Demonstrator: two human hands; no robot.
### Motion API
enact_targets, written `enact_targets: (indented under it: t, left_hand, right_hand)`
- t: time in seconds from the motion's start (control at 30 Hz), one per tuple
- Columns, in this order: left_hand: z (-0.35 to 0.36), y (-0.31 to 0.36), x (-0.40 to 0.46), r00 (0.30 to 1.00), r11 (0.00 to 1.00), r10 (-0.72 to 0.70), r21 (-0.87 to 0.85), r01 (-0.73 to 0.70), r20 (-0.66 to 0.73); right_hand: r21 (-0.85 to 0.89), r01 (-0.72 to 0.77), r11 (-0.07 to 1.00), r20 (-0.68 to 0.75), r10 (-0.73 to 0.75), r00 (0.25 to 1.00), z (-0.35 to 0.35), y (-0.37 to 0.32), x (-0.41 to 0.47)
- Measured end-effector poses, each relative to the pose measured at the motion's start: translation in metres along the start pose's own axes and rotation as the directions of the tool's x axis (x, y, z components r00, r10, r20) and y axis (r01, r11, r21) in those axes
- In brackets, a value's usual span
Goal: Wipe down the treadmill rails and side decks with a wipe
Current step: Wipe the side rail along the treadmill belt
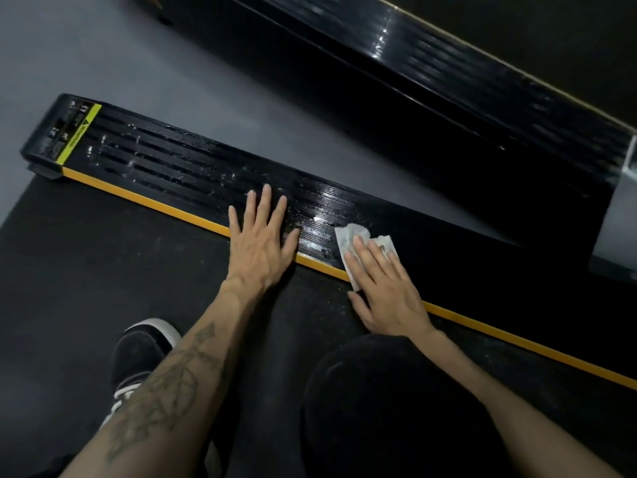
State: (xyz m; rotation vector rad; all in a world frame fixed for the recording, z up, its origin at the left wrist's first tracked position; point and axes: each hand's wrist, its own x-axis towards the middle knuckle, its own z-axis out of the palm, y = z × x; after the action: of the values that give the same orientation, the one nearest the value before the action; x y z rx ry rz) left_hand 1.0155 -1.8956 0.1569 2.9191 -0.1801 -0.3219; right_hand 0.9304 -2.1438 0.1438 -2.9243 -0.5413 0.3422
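Observation:
A black ribbed side deck (pixel 179 163) of the treadmill runs from upper left to lower right, edged by a yellow strip (pixel 144 201) along the belt (pixel 103 253). It looks wet and shiny near the middle. My left hand (pixel 262 239) lies flat with spread fingers on the deck. To its right, my right hand (pixel 386 288) presses a crumpled white wipe (pixel 348 236) onto the deck with straight fingers, its palm over the yellow strip.
A second treadmill's black side deck (pixel 448 74) runs parallel at the upper right, across a strip of grey floor (pixel 241 91). A grey upright (pixel 617 215) stands at the right edge. My black shoe (pixel 141 353) and dark-clothed knee (pixel 379 391) rest on the belt.

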Motion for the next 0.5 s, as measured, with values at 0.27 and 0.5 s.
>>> enact_targets:
  t: [0.27,0.5]
  left_hand:
    - [0.001,0.0,0.0,0.999,0.999,-0.032,0.012,0.032,0.031]
    - [0.001,0.005,0.0,0.997,0.998,-0.053,0.024,0.052,0.054]
  right_hand:
    - [0.008,0.06,0.998,0.026,-0.06,0.998,0.002,-0.021,0.006]
    - [0.016,-0.098,0.995,-0.001,0.098,0.995,-0.002,-0.017,0.013]
